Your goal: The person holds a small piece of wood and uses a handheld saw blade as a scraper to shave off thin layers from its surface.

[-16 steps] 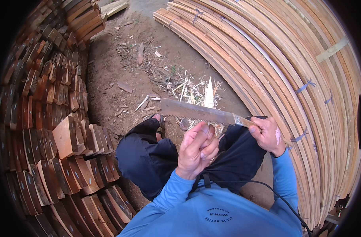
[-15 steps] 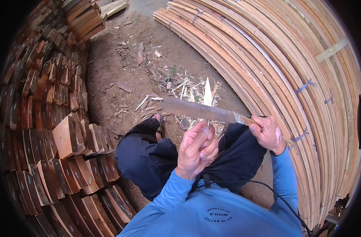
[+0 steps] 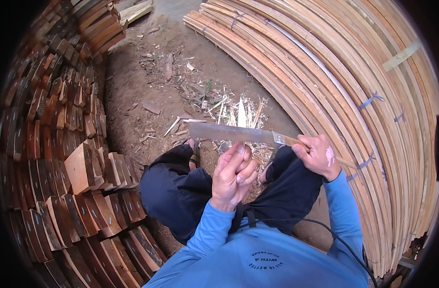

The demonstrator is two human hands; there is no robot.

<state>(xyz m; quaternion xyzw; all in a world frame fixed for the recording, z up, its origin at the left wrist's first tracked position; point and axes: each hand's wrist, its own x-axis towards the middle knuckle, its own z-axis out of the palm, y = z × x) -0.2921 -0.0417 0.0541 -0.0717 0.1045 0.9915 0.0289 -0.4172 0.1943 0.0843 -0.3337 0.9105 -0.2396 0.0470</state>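
Note:
My right hand (image 3: pixel 318 156) is closed around the wooden handle of a hand saw (image 3: pixel 231 133). The broad, worn blade points left across my lap, and its lower edge looks toothed. A metal collar joins blade and handle. My left hand (image 3: pixel 234 175) is held palm up just below the blade, with its fingers curled and the tips pinched together. Whatever may be between those fingertips is too small to make out. I cannot tell whether they touch the blade.
Stacked short wood blocks (image 3: pixel 80 165) rise along the left. Bundles of long wooden strips (image 3: pixel 296 81), tied with blue bands, lie along the right. Wood chips (image 3: pixel 214 103) and a pale pointed splinter (image 3: pixel 242 113) lie on the dirt ahead. A black cable (image 3: pixel 320 223) crosses my right side.
The saw has shifted left and turned to lie nearer level. My right hand has moved slightly left and up; my left hand slightly left, its fingers still pinched.

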